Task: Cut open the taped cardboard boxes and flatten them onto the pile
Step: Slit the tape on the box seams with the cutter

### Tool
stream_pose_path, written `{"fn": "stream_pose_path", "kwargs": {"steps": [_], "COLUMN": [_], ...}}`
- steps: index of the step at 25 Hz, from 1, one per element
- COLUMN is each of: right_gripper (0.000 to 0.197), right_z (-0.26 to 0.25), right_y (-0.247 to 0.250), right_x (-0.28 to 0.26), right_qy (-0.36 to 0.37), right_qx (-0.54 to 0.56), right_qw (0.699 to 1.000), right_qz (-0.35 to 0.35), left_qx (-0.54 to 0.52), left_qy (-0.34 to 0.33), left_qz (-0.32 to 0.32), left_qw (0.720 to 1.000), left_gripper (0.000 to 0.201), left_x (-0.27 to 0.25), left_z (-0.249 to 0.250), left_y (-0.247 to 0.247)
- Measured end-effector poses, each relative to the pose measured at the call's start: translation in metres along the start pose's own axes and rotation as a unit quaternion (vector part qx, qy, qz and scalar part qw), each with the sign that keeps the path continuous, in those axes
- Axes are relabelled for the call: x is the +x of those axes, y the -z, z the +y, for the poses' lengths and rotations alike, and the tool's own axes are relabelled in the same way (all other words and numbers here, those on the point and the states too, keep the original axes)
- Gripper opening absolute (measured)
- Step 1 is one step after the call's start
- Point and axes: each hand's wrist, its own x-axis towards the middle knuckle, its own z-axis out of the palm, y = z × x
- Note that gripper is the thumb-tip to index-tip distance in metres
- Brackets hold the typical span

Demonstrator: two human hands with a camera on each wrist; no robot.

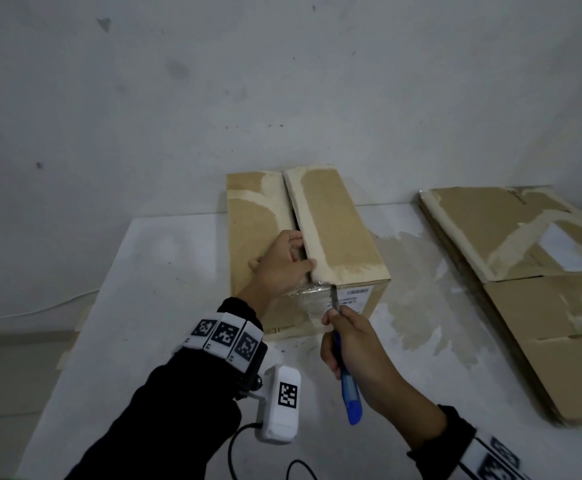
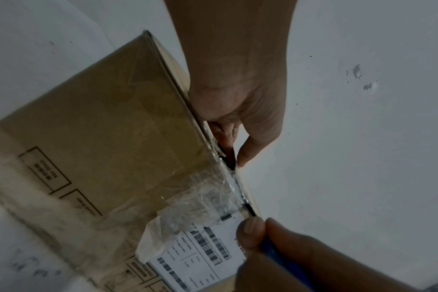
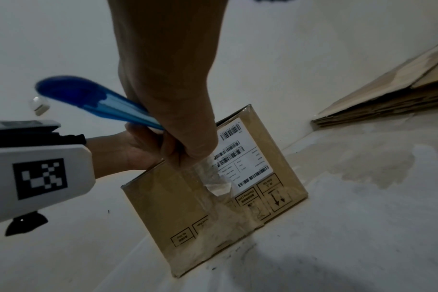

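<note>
gripping blue knife [image 1: 348, 386] in right hand [image 1: 355, 348], blade at box [image 1: 331, 237] seam, left hand [image 1: 282, 263] fingers curled into flap gap

Brown cardboard box [image 1: 331, 230], white barcode label [image 3: 243, 156]; blue knife [image 1: 350, 393]; white table [image 1: 165, 271]; black sleeves [image 1: 178, 410].

I saw matt brown cardboard box [image 1: 331, 233], top scuffed pale where paper skin was torn. Clear glossy tape [image 3: 208, 173] wrinkled over front seam beside smooth white paper label [image 3: 245, 158]. Utility knife [image 1: 348, 386] had shiny blue plastic handle, grey metal blade. Flattened cardboard pile [image 1: 524, 285] looked matt, torn. White tabletop [image 1: 165, 306] appeared smooth, stained.
</note>
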Motion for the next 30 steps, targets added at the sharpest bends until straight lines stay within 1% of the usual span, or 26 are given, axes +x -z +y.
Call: {"fn": "stream_pose_path", "kwargs": {"steps": [5, 8, 10, 13, 16, 18, 19, 20, 21, 22, 23, 24, 25, 26, 27, 29, 30], "right_gripper": [0.025, 0.025, 0.024, 0.023, 0.024, 0.024, 0.024, 0.023, 0.021, 0.021, 0.022, 0.021, 0.021, 0.022, 0.023, 0.029, 0.032], "right_z": [-0.002, -0.005, -0.007, -0.004, 0.0, 0.0, -0.002, -0.004, -0.007, -0.012, -0.018, -0.027, -0.035, -0.044, -0.052, -0.063, -0.066], "right_y": [-0.009, -0.014, -0.018, -0.027, -0.021, -0.009, 0.0, 0.01, 0.021, 0.034, 0.046, 0.058, 0.069, 0.077, 0.082, 0.087, 0.086], "right_x": [-0.002, 0.004, 0.01, 0.01, 0.006, 0.005, 0.004, 0.004, 0.003, 0.003, 0.003, 0.002, 0.0, -0.002, -0.001, 0.005, 0.009], "right_qy": [0.004, -0.001, -0.005, 0.019, 0.029, 0.032, 0.038, 0.04, 0.036, 0.025, 0.005, -0.013, -0.024, -0.022, -0.006, 0.047, 0.073], "right_qx": [0.013, 0.04, 0.055, 0.015, 0.001, -0.046, -0.079, -0.118, -0.166, -0.221, -0.274, -0.317, -0.341, -0.347, -0.339, -0.32, -0.326], "right_qw": [1.0, 0.999, 0.998, 0.999, 1.0, 0.998, 0.996, 0.992, 0.985, 0.974, 0.96, 0.945, 0.934, 0.931, 0.935, 0.945, 0.942], "right_qz": [0.016, 0.02, 0.01, -0.023, -0.006, 0.001, 0.001, -0.003, -0.013, -0.031, -0.056, -0.082, -0.102, -0.11, -0.102, -0.053, -0.027], "left_qx": [-0.046, -0.068, -0.086, -0.144, -0.17, -0.169, -0.131, -0.069, -0.002, 0.064, 0.132, 0.205, 0.275, 0.333, 0.377, 0.439, 0.461], "left_qy": [-0.005, -0.006, -0.008, -0.012, -0.008, -0.012, -0.023, -0.035, -0.045, -0.055, -0.069, -0.078, -0.083, -0.09, -0.103, -0.137, -0.159], "left_qz": [0.002, 0.004, 0.009, -0.008, -0.009, 0.0, 0.025, 0.049, 0.055, 0.036, 0.0, -0.04, -0.071, -0.09, -0.1, -0.123, -0.139], "left_qw": [0.999, 0.998, 0.996, 0.989, 0.985, 0.985, 0.991, 0.996, 0.997, 0.996, 0.989, 0.975, 0.955, 0.934, 0.915, 0.879, 0.862], "left_gripper": [0.046, 0.044, 0.041, 0.038, 0.029, 0.023, 0.021, 0.025, 0.037, 0.052, 0.061, 0.064, 0.065, 0.069, 0.079, 0.099, 0.104], "left_x": [-0.006, -0.003, 0.0, 0.0, 0.002, 0.003, 0.004, 0.003, 0.002, 0.0, -0.003, -0.004, -0.008, -0.012, -0.017, -0.027, -0.031], "left_z": [0.003, -0.001, -0.003, -0.003, -0.005, -0.004, -0.003, -0.004, -0.003, -0.002, 0.002, 0.004, 0.006, 0.007, 0.007, 0.004, 0.001], "left_y": [0.001, 0.0, 0.0, 0.002, 0.001, 0.0, 0.0, 0.001, 0.002, 0.002, 0.002, -0.001, -0.003, -0.005, -0.005, -0.003, 0.001]}}
